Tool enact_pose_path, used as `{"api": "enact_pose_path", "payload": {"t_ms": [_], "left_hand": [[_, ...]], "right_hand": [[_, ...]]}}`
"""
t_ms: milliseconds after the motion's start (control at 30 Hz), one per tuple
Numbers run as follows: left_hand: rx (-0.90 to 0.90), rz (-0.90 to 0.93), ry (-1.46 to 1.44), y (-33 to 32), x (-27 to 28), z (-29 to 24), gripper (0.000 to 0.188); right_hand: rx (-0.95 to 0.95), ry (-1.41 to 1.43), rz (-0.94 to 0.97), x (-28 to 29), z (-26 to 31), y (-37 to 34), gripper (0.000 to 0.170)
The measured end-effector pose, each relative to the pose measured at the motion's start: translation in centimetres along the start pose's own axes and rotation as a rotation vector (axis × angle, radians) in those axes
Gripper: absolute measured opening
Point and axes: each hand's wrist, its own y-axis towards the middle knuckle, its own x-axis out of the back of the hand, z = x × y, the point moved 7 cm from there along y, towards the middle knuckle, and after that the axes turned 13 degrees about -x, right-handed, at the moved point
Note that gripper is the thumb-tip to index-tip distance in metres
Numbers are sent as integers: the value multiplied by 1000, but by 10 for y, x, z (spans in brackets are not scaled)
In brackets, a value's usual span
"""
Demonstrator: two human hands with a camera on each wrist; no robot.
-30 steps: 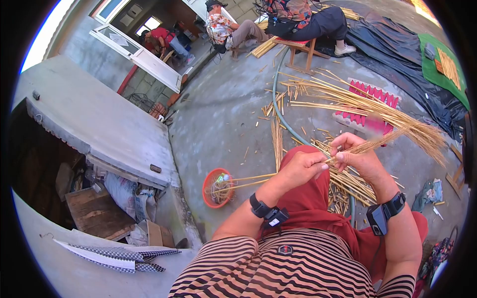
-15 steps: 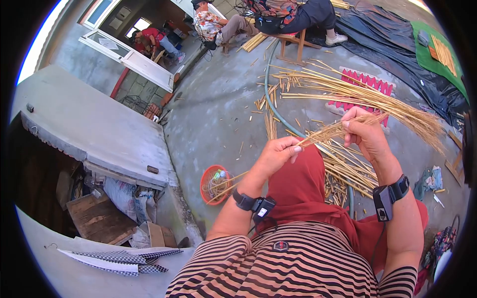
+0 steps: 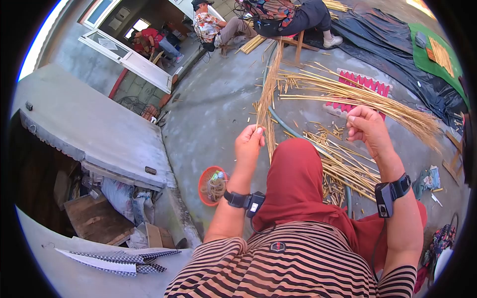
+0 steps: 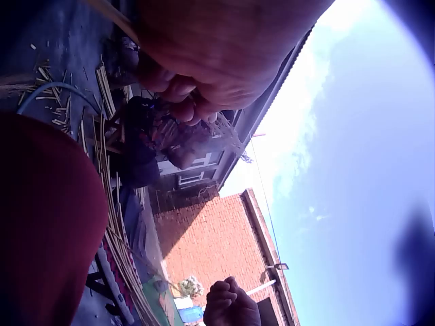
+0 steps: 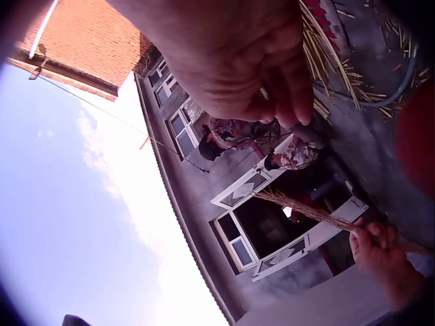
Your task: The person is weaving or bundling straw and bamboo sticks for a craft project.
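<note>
In the head view my left hand (image 3: 248,144) grips a dry straw-coloured stalk near its base, and its feathery plume (image 3: 269,92) rises toward the stool. The right wrist view shows the same left hand (image 5: 384,255) closed round the stalk, with the plume (image 5: 299,204) slanting to the left. My right hand (image 3: 369,130) is raised over the floor to the right, fingers loosely bent, with nothing visible in them. It also appears at the bottom of the left wrist view as a bent hand (image 4: 232,303).
A bundle of long plumed stalks (image 3: 367,97) lies across a pink-and-white rack (image 3: 365,83). Cut stalks (image 3: 348,164) lie beside my knee (image 3: 295,164). An orange basin (image 3: 204,191) stands at left, and a green hose (image 3: 288,128) crosses the floor. Seated people (image 3: 293,22) work beyond.
My right hand has come off the plume. My left hand has moved left and up, swinging the plume from pointing right to pointing away from me.
</note>
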Motion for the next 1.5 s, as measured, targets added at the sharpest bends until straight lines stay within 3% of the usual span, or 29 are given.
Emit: {"api": "enact_pose_path", "payload": {"t_ms": [33,100,167,233,333,433,533,633,667,833,1033,1233,1333,1500], "left_hand": [[-71,27,66,0,-12,-6,15],[-614,45,490,-6,-41,-49,22],[-928,117,805,-25,-86,-75,31],[-1008,215,1096,-43,-117,-87,39],[-1064,270,1090,-57,-143,-84,40],[-993,331,888,-58,-152,-83,32],[-548,477,431,-45,-151,-44,20],[52,559,-33,-46,-150,-20,14],[85,536,-81,-47,-149,-24,14],[225,467,-270,-52,-143,-27,11],[211,445,-280,-54,-140,-33,12],[131,202,-305,-36,-110,-33,11],[91,212,-256,-35,-106,-34,9],[77,265,-161,-45,-119,-31,10]], "right_hand": [[-59,-37,11,-6,-10,-2,12],[-149,-146,97,-29,-27,-6,23],[-134,-107,221,-47,-30,-15,36],[-73,98,191,-48,-33,-13,31],[65,299,100,-29,-28,-9,23],[63,222,61,-18,-27,-8,15],[67,81,76,-22,-29,-7,13],[53,50,98,-26,-28,-8,13],[50,57,107,-27,-26,-8,14],[49,39,66,-24,-15,-11,20],[60,15,56,-25,-10,-12,19],[156,157,-77,12,-2,-6,12],[170,142,-140,24,2,-6,20],[145,20,-70,-1,7,-15,28]]}}
